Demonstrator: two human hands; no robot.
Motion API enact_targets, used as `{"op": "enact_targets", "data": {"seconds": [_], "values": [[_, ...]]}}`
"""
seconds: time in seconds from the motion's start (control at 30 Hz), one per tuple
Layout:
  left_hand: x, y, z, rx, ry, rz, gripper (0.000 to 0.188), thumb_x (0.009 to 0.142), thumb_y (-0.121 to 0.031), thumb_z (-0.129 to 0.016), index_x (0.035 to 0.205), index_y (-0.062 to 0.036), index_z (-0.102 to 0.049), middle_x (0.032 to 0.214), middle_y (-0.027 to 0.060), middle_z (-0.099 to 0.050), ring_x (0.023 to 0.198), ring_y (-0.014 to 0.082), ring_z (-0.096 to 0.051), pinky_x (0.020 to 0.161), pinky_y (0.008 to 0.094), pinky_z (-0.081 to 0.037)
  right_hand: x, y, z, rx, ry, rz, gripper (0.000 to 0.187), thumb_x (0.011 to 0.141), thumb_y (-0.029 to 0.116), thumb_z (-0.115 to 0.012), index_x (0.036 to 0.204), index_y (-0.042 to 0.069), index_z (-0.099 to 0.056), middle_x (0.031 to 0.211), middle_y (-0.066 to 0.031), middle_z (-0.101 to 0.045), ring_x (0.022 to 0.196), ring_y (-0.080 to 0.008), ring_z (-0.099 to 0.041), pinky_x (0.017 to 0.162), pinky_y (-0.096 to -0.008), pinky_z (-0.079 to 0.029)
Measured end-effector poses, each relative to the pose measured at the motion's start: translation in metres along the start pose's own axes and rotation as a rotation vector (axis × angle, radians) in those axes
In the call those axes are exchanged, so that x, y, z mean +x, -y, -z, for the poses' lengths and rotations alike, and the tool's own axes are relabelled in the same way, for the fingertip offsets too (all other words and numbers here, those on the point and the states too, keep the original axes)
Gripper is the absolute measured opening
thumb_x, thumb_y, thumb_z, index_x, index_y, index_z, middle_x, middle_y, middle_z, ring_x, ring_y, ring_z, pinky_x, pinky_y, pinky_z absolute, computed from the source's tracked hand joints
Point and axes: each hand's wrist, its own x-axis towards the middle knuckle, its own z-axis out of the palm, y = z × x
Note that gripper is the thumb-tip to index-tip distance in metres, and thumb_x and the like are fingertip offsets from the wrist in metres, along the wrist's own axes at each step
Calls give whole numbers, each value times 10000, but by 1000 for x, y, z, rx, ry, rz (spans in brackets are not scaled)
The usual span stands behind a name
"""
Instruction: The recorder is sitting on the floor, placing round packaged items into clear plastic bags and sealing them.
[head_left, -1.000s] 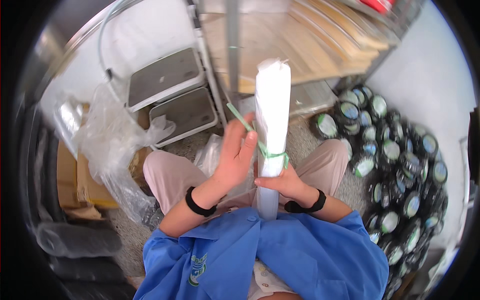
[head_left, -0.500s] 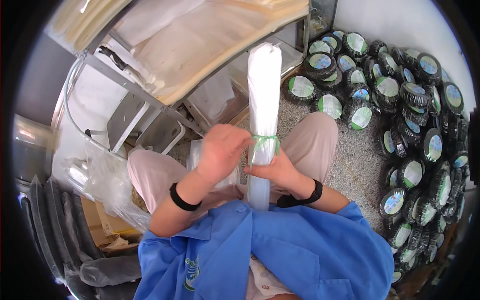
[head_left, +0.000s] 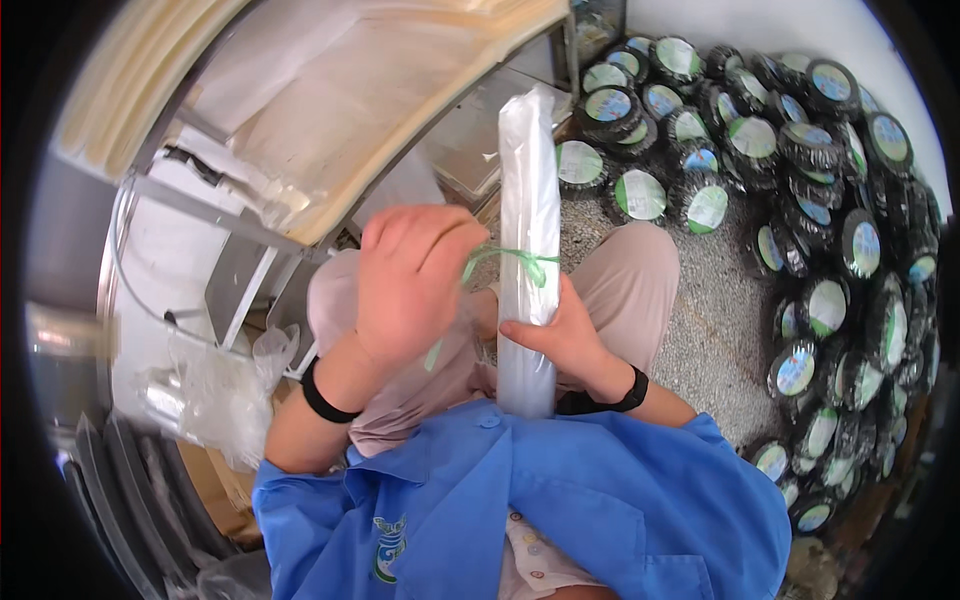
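Observation:
A long roll in white plastic wrapping [head_left: 524, 170] stands upright between my knees, its lower end against the front of my blue jacket. Round its middle runs a thin green tie string [head_left: 532, 264] with a small loop or knot on the near face. My right hand [head_left: 574, 338] is wrapped round the roll just below the string, the thumb lying across the front. To the left of the roll, my left hand [head_left: 412, 280] is closed on the string, which stretches taut from the roll to its fingers. A loose green end hangs below that hand.
Many round black-wrapped discs with labels [head_left: 752, 138] are heaped along the right wall. A metal-framed table [head_left: 400, 120] with pale sheets stands ahead to the left. Crumpled clear plastic [head_left: 225, 385] and long dark wrapped rolls [head_left: 125, 500] lie at the left.
My left hand has drawn away from the roll to the left, pulling the string out with it. The right hand still grips the roll, and the view has shifted slightly.

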Motion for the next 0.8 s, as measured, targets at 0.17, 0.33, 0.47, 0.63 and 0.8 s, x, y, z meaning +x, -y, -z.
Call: {"op": "enact_targets", "data": {"seconds": [0.17,0.33,0.47,0.63,0.8], "values": [[-19,-9,-47,-524,179,520,327,862,-236,-710,1006,-1,-534,930,112,-602,883,286,-615,773,401,-482,-4,-12,11,-101,-110,23,760,732,113,-819,1329,-38,-373,1199,-122,-549,1100,-177,-545,945,-346,-471],[-48,3,-96,-957,582,584,234,937,-212,-650,1015,-21,-540,811,73,-590,722,196,-571,675,318,-461,-20,-9,20,-190,-265,65,786,718,130,-843,1335,-24,-381,1217,-122,-553,1131,-183,-542,960,-345,-462],[-31,11,-98,-1562,546,603,265,1004,-257,-556,860,-33,-543,703,44,-518,641,168,-474,628,331,-435,-35,4,29,69,-309,-70,847,703,149,-863,1372,-17,-370,1232,-123,-559,1145,-194,-546,976,-356,-457],[18,25,-63,-2934,357,494,283,1035,-254,-474,797,-107,-519,628,-8,-415,582,103,-365,570,264,-326,-54,24,19,-167,-317,-52,883,702,163,-871,1395,-20,-355,1220,-129,-571,1137,-196,-557,978,-353,-458],[71,95,5,-2852,-432,357,241,951,-83,-447,713,-120,-441,519,-12,-370,449,106,-307,484,271,-265,-80,29,13,-87,-336,51,647,760,108,-821,1274,7,-442,1165,-105,-598,1093,-168,-576,951,-328,-466]]}}
